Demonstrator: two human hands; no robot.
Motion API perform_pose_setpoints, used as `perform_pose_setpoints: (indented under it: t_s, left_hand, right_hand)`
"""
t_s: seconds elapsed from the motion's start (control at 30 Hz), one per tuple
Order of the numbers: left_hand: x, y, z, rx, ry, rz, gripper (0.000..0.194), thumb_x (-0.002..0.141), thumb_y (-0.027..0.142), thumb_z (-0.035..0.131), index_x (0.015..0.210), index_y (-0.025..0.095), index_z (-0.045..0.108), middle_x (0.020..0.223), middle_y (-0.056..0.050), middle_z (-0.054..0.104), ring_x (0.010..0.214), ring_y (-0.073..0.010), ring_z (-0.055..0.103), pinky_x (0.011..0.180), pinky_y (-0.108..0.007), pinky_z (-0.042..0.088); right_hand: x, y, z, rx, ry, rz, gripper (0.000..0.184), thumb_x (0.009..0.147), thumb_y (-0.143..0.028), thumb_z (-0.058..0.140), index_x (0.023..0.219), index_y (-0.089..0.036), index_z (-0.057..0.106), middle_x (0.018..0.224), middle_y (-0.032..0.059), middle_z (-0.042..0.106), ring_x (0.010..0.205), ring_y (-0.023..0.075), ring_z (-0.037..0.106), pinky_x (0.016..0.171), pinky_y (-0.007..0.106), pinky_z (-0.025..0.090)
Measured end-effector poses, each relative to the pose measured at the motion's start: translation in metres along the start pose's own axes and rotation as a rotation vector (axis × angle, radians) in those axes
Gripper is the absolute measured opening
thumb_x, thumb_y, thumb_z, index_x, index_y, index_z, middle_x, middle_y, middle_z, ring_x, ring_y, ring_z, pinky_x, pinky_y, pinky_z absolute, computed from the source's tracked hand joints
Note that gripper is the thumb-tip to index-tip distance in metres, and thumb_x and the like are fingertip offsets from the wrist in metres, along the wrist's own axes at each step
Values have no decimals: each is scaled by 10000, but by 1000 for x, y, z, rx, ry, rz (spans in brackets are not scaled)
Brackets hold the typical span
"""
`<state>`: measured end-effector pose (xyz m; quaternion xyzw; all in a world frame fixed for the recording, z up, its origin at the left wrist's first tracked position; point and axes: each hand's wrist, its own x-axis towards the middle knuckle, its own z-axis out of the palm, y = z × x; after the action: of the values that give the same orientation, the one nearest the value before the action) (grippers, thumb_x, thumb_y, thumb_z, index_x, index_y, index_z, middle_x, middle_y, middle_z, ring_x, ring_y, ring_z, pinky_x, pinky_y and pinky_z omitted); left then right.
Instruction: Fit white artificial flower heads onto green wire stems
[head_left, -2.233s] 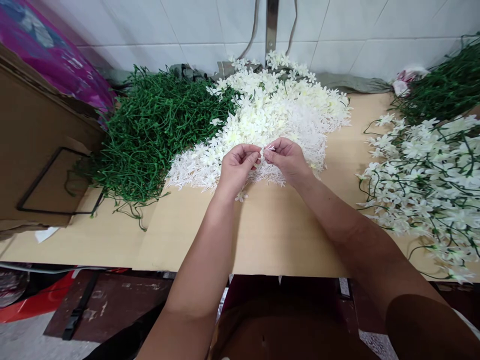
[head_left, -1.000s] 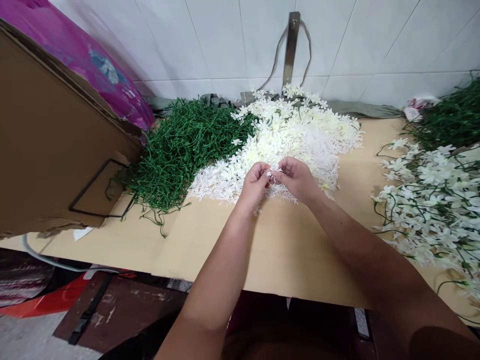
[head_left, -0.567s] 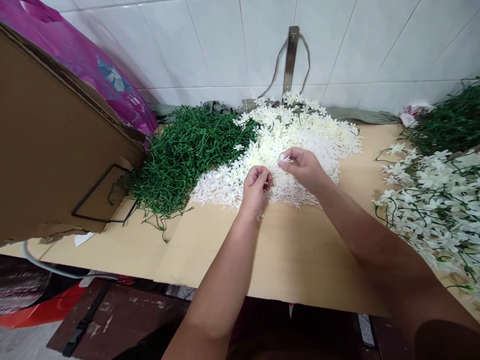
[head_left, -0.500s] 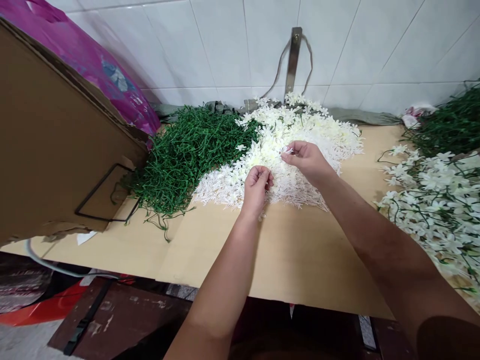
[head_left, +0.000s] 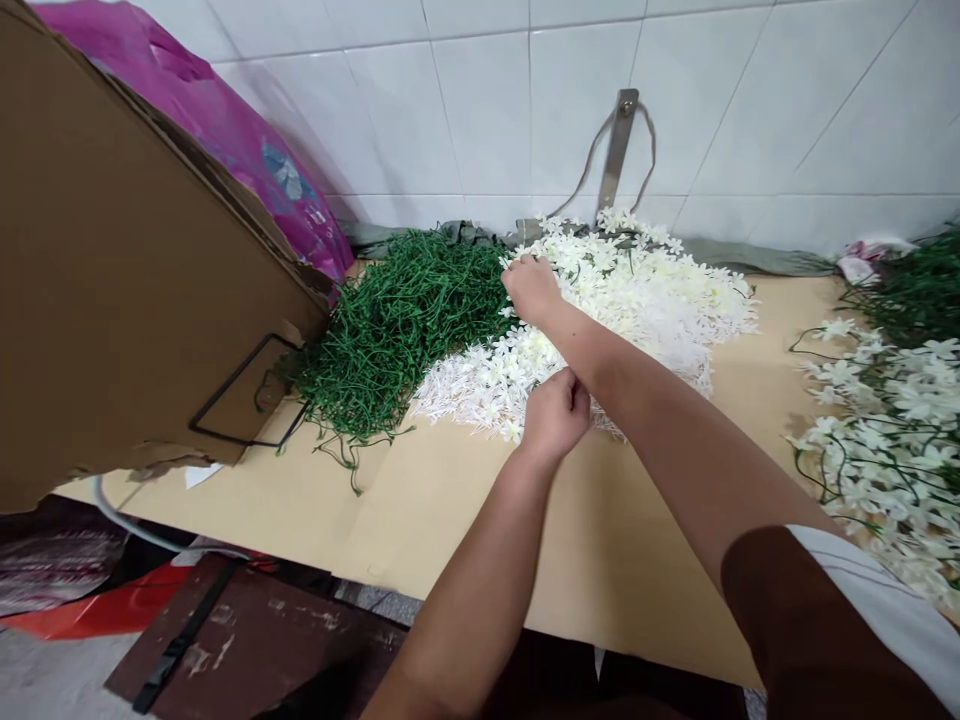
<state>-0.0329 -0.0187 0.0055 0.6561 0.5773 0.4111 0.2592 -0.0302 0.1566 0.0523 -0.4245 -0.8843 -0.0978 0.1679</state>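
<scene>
My left hand (head_left: pixel 556 412) is closed in a fist at the front edge of a heap of white artificial flowers (head_left: pixel 637 270). What it holds, if anything, is hidden. Crossing above it, my right hand (head_left: pixel 531 290) has its fingers bent down where the flowers meet a pile of green plastic stems (head_left: pixel 416 310). Its fingertips are hidden, so whatever they grip does not show. The green stems lie tangled to the left of my right hand.
White flowers on green stems (head_left: pixel 900 430) are heaped at the right, with more green stems (head_left: pixel 915 290) behind. A cardboard box (head_left: pixel 150 260) and a purple bag (head_left: pixel 255 150) stand at the left. Cardboard (head_left: pixel 450 520) covers the table; a tiled wall (head_left: pixel 465 110) rises behind.
My right hand has moved left, from above the white flowers to the edge of the green stems. My left hand has shifted slightly right and nearer to me. The view has shifted.
</scene>
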Motion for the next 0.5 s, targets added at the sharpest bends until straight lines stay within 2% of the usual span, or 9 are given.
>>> perform_pose_setpoints:
  t_s: [0.1, 0.2, 0.3, 0.4, 0.5]
  left_hand:
    - [-1, 1, 0, 33, -19, 44, 121, 797, 149, 475, 698, 217, 481, 666, -8, 557, 616, -156, 501, 582, -283, 335]
    - [-2, 1, 1, 15, -25, 86, 122, 842, 187, 465, 781, 228, 562, 681, -13, 593, 635, -161, 529, 611, -290, 370]
    - [-2, 0, 1, -62, 20, 78, 149, 867, 217, 460, 864, 231, 608, 734, -21, 634, 672, -161, 563, 640, -285, 400]
    - [-1, -2, 1, -104, 48, 65, 147, 865, 220, 469, 870, 221, 616, 782, -29, 657, 698, -159, 575, 649, -280, 406]
    - [0, -1, 1, -106, 37, 66, 139, 864, 224, 479, 855, 217, 617, 757, -22, 652, 679, -155, 567, 635, -273, 397]
  right_hand:
    - [4, 9, 1, 58, 57, 47, 257, 711, 50, 580, 900, -108, 653, 949, 172, 679, 1000, 320, 552, 870, 452, 408]
    - [3, 20, -10, 195, 162, 138, 206, 754, 7, 541, 871, -142, 624, 916, 137, 668, 947, 295, 570, 806, 419, 436]
    - [-1, 30, -25, 340, 245, 234, 161, 797, -38, 493, 819, -165, 589, 833, 101, 644, 856, 265, 584, 770, 417, 462]
    - [-5, 35, -34, 377, 235, 245, 144, 801, -60, 503, 771, -175, 584, 782, 78, 631, 798, 243, 585, 763, 422, 480]
    - [-7, 34, -32, 328, 150, 177, 114, 802, -92, 553, 737, -171, 605, 790, 86, 632, 851, 253, 583, 764, 418, 495]
